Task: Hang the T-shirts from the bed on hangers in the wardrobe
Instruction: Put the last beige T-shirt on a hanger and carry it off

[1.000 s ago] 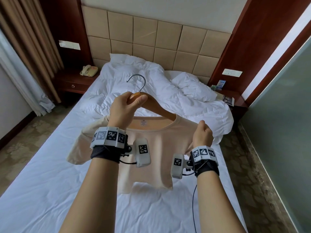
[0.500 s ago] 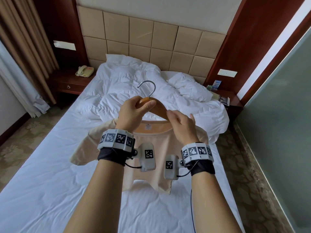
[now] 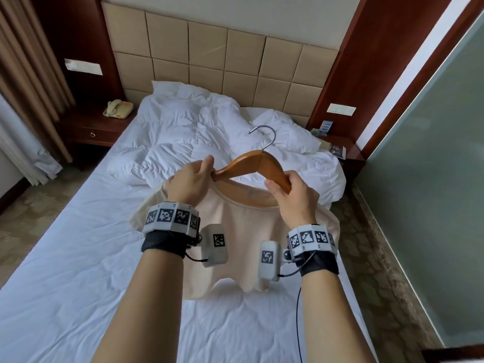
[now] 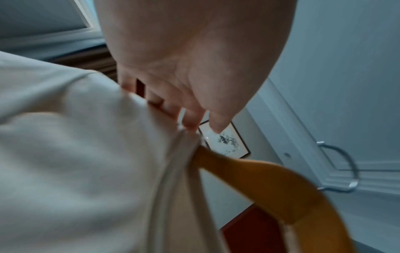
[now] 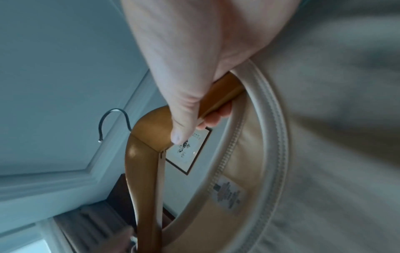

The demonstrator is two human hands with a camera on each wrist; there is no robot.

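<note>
T-shirt (image 3: 243, 231): cream
hanger (image 3: 256, 166): honey-brown wood, silver hook
bed (image 3: 65, 284): white
headboard (image 3: 209, 56): tan squares
wristbands (image 3: 171, 217): black-white checks

The left hand (image 4: 186, 71) pinches the cream T-shirt (image 4: 75, 162) at its neckline. Just beside the fingers, the wooden hanger (image 4: 270, 191) enters the shirt, its metal hook (image 4: 344, 164) beyond.

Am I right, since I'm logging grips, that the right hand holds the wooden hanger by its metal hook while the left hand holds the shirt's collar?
Not quite. The right hand grips the wooden hanger by its wooden arm, not the metal hook, which stands free, as the head view shows. The left hand does hold the shirt at its collar.
</note>
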